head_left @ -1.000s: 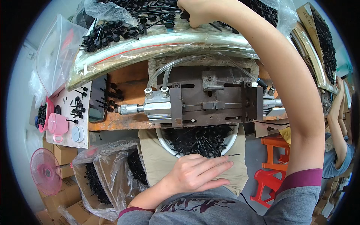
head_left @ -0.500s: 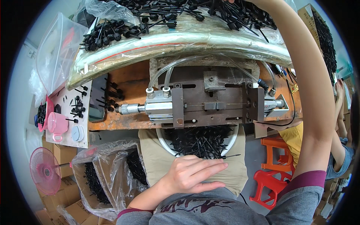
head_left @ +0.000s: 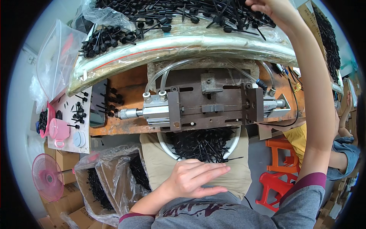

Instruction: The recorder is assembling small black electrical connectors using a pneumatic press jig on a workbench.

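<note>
My left hand (head_left: 197, 178) is held palm down over my lap, fingers stretched out and thumb apart. By its fingertips is a thin black rod-shaped part (head_left: 237, 158); whether the fingers bear on it is hidden. Just beyond lies a white basin (head_left: 164, 147) heaped with black stemmed plastic parts (head_left: 202, 143). My right arm reaches far forward, its hand (head_left: 268, 8) at the pile of black stemmed parts (head_left: 225, 15) on the raised, plastic-covered surface (head_left: 190, 42). The right fingers are curled and partly cut off by the upper edge, so what they hold cannot be made out.
A brown metal fixture (head_left: 213, 118) with silver air cylinders (head_left: 156, 110) and clear hoses (head_left: 158, 72) stands on the wooden bench (head_left: 127, 76). At left are a pink mug (head_left: 59, 129), a pink fan (head_left: 47, 177) and a plastic-lined box (head_left: 110, 183). Right: a red stool (head_left: 268, 187) and another person's arm (head_left: 347, 108).
My right hand has moved slightly right and nearer, showing more of its fingers. The left hand keeps its pose. The whole view has shifted a little.
</note>
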The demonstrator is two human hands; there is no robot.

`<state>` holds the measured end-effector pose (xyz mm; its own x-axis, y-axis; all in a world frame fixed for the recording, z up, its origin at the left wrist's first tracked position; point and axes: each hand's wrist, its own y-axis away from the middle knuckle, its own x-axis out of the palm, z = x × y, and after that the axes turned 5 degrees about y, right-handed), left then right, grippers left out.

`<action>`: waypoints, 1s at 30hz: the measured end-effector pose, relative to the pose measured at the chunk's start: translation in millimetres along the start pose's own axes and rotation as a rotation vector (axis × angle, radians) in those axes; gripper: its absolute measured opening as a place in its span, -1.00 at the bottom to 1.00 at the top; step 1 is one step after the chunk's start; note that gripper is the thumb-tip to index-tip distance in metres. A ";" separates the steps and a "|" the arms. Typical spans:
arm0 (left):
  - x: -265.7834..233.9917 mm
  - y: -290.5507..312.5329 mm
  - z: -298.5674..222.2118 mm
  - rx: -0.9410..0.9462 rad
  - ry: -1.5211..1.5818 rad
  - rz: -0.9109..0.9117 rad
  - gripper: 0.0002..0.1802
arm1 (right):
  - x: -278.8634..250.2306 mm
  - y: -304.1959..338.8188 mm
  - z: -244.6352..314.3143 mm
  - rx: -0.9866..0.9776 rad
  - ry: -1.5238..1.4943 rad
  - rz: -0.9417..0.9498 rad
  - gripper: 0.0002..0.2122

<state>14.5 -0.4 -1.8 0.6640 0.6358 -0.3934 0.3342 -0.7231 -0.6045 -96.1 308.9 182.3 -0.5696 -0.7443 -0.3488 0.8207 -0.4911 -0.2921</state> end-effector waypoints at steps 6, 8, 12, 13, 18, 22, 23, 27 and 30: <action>0.2 -2.0 -2.5 0.006 -0.012 0.015 -0.49 | -30.1 -15.0 -21.7 0.009 -0.090 0.053 -0.85; -0.4 1.2 -1.3 -0.006 -0.021 0.024 -0.49 | -41.0 -13.9 -24.8 -0.009 -0.179 0.038 -0.86; -0.8 0.9 -1.4 -0.020 -0.015 0.031 -0.49 | -48.9 -0.3 -17.3 -0.063 -0.299 -0.011 -0.85; 0.4 -0.8 -1.3 -0.008 0.000 0.029 -0.50 | -53.7 4.4 -13.8 -0.081 -0.333 -0.032 -0.85; 3.5 -2.3 2.3 -0.012 0.028 -0.111 -0.59 | -43.0 41.8 -40.1 -0.163 -0.391 -0.037 -0.72; -9.8 -15.2 -3.8 -0.377 0.403 -0.339 -0.52 | -4.1 134.5 -32.9 -0.015 -0.467 0.198 -0.76; -13.1 -21.4 -4.2 -0.457 0.580 -0.392 -0.46 | 4.8 157.4 -30.9 0.106 -0.486 0.160 -0.73; -22.8 -33.3 -2.9 -0.594 1.050 -0.430 -0.47 | 17.8 210.2 -56.5 0.360 -0.606 0.328 -0.72; -23.5 -31.7 -2.4 -0.717 1.059 -0.336 -0.53 | 17.9 226.2 -64.7 0.381 -0.692 0.336 -0.70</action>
<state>-10.1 6.9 28.3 0.5682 0.5309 0.6288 0.6443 -0.7623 0.0613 76.4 213.7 52.4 -0.2391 -0.9252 0.2946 0.9708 -0.2215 0.0922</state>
